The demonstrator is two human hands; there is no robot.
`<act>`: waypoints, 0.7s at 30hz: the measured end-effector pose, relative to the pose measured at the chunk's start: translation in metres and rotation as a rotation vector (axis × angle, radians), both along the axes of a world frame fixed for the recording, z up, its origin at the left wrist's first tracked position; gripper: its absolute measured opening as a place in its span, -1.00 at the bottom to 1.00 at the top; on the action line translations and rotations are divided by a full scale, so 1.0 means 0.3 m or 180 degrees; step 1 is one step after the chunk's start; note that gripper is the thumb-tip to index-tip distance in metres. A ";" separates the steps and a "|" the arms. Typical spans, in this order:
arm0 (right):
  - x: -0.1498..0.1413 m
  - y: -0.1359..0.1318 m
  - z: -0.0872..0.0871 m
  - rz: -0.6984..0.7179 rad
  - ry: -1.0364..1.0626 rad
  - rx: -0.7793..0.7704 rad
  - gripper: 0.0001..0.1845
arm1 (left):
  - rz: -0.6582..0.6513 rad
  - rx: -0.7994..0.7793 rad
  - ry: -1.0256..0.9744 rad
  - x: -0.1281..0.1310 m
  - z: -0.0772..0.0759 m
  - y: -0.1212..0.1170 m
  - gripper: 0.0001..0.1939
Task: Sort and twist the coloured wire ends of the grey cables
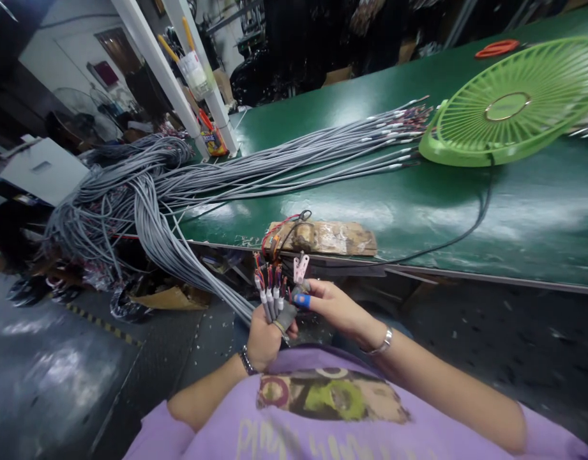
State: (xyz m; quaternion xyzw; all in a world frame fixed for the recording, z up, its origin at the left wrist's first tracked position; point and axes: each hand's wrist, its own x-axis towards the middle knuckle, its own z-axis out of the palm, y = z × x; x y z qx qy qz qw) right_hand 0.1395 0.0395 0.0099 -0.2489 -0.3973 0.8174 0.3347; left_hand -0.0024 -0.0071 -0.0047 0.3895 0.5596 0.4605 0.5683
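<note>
My left hand (265, 338) is closed round a bunch of grey cables (198, 271) near their ends. White bands circle the cable ends, and thin coloured wires (271, 276) fan out above them. A dark grey wrap or pad (285, 317) sits by the fingers of this hand. Just to the right, my right hand (329, 303) pinches a small tool (301, 268) with two pale, pinkish prongs pointing up; its grip is partly hidden by the fingers. Blue tape (302, 299) is wound round a digit of the right hand. The prongs stand beside the loose wires.
A wooden block (327, 238) with wires lies at the edge of the green table (528, 236). Behind it stretches a long bundle of grey cables (294, 150), heaped at the left. A green fan (514, 105) stands right, its black cord crossing the table. White posts (152, 70) rise back left.
</note>
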 end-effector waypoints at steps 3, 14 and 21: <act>-0.021 -0.014 0.010 -0.0101 -0.0116 -0.0123 -0.57 | -0.0156 -0.0082 -0.0004 -0.005 0.006 0.003 -0.56; -0.018 0.035 -0.125 -0.1333 -0.0023 -0.0935 -0.61 | 0.0287 0.0027 -0.0246 0.001 0.046 -0.001 -0.54; -0.019 0.106 -0.089 -0.0811 0.0625 -0.0907 -0.63 | 0.0142 0.0086 -0.0329 0.025 0.073 0.025 -0.57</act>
